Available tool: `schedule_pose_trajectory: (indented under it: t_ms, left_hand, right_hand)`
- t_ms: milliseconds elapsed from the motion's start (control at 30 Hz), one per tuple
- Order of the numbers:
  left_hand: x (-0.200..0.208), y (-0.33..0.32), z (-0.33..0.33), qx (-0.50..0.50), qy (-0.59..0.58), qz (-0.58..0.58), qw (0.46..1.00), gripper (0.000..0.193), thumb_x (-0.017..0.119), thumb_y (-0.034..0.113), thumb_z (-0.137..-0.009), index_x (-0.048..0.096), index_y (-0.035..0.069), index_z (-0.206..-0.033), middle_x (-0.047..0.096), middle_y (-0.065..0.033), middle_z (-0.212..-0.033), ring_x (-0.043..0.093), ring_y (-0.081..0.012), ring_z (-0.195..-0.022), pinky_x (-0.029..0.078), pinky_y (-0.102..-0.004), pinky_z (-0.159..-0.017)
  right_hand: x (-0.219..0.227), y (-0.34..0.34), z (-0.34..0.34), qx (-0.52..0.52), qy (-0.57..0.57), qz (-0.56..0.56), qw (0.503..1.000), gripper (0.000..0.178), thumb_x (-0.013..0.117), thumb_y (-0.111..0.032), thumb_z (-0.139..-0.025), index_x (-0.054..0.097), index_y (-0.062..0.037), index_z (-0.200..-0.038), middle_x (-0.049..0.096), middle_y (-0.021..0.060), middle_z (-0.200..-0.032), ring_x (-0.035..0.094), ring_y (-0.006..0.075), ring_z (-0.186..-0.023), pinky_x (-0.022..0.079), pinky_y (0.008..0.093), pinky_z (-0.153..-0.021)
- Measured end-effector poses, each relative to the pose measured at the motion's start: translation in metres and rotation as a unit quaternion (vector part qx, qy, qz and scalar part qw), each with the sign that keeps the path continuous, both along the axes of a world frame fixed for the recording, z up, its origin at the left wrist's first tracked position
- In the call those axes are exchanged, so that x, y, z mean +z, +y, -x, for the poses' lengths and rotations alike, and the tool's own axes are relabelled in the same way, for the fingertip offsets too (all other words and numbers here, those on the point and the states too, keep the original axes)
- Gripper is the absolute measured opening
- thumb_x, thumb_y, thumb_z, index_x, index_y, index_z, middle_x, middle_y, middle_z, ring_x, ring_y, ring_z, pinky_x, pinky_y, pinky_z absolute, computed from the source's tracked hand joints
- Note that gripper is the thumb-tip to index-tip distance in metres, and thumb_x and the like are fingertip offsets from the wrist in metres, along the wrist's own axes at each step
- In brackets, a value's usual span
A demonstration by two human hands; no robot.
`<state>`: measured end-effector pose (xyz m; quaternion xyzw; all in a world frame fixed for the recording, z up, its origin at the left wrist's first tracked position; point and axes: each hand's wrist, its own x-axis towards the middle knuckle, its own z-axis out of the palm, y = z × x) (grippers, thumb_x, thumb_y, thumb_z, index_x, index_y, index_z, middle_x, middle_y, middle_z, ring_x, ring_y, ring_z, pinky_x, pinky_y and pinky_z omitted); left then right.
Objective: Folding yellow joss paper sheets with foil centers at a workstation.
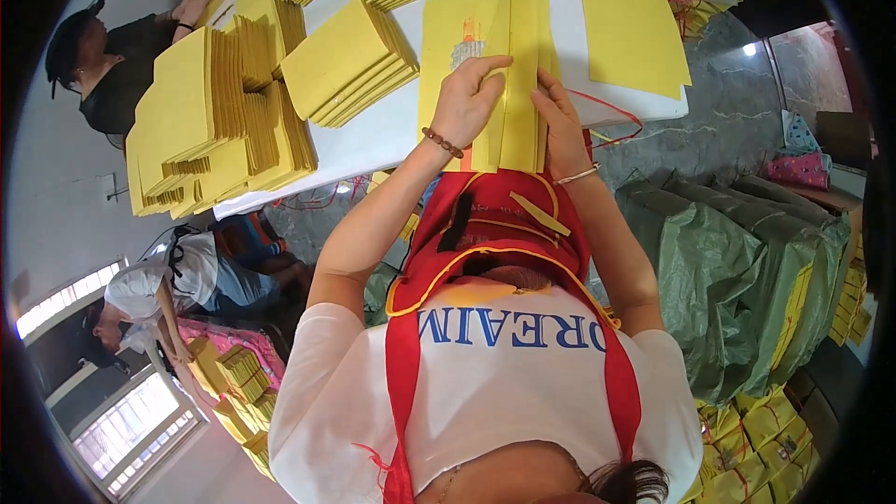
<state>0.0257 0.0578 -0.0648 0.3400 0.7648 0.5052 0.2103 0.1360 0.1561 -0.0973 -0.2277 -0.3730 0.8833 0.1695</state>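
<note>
White table [369, 142], grey floor [719, 112]; left fingers [490, 65] and right fingers [552, 98] loosely closed on yellow paper [521, 135].

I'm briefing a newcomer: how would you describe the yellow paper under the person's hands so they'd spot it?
Start at the white table, by the red apron. At that edge lies the yellow paper, left hand and right hand on it. Unlike the stacks to its left, it shows an orange-and-grey print beside a raised flap.

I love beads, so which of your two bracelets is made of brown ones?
The dark, beaded bracelet by your left hand; the other, by your right hand, is a thin, pale bangle.
</note>
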Motion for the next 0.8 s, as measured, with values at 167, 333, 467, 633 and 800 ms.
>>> schedule_pose_trajectory:
  t_ms: [167, 333, 467, 633, 800]
  left_hand:
    - [-0.004, 0.007, 0.004, 0.029, 0.021, -0.002, 0.999, 0.045, 0.063, 0.038, -0.077, 0.061, -0.001, -0.101, 0.061, -0.0175, -0.100, 0.059, -0.0292, -0.093, 0.045, -0.0357, -0.081]
    - [0.003, 0.013, 0.006, 0.036, 0.024, 0.044, 0.998, 0.053, 0.067, 0.044, -0.071, 0.060, 0.000, -0.100, 0.062, -0.0169, -0.098, 0.059, -0.0295, -0.093, 0.045, -0.0356, -0.080]
    - [0.002, 0.013, 0.007, 0.033, 0.048, 0.051, 0.997, 0.054, 0.069, 0.043, -0.070, 0.059, 0.001, -0.101, 0.061, -0.0168, -0.098, 0.058, -0.0292, -0.093, 0.046, -0.0362, -0.079]
    - [-0.001, 0.011, 0.008, 0.029, 0.038, 0.023, 0.999, 0.051, 0.069, 0.041, -0.071, 0.059, 0.001, -0.101, 0.061, -0.0160, -0.099, 0.058, -0.0286, -0.093, 0.045, -0.0358, -0.079]
    - [-0.009, 0.008, 0.010, 0.029, -0.002, 0.001, 1.000, 0.044, 0.067, 0.036, -0.074, 0.059, 0.001, -0.099, 0.061, -0.0157, -0.095, 0.058, -0.0278, -0.089, 0.045, -0.0352, -0.077]
  right_hand:
    - [0.008, -0.003, -0.001, 0.029, -0.004, -0.049, 0.998, 0.042, 0.052, -0.012, -0.089, 0.041, -0.0017, -0.127, 0.048, 0.0044, -0.119, 0.046, 0.0100, -0.106, 0.039, 0.0236, -0.091]
    - [0.005, -0.003, 0.000, 0.031, 0.003, -0.138, 0.990, 0.043, 0.056, -0.012, -0.087, 0.042, -0.0009, -0.126, 0.048, 0.0042, -0.116, 0.045, 0.0091, -0.105, 0.038, 0.0229, -0.090]
    - [-0.001, -0.001, 0.001, 0.043, 0.012, -0.123, 0.991, 0.043, 0.057, -0.012, -0.086, 0.042, -0.0009, -0.126, 0.048, 0.0036, -0.116, 0.044, 0.0091, -0.106, 0.037, 0.0235, -0.091]
    - [-0.001, -0.003, 0.001, 0.027, -0.006, -0.095, 0.995, 0.044, 0.056, -0.013, -0.087, 0.042, -0.0012, -0.127, 0.048, 0.0039, -0.117, 0.043, 0.0099, -0.108, 0.036, 0.0237, -0.092]
    - [0.004, -0.003, 0.001, 0.023, -0.005, -0.029, 0.999, 0.040, 0.049, -0.013, -0.090, 0.041, -0.0017, -0.127, 0.049, 0.0047, -0.119, 0.046, 0.0113, -0.109, 0.036, 0.0243, -0.093]
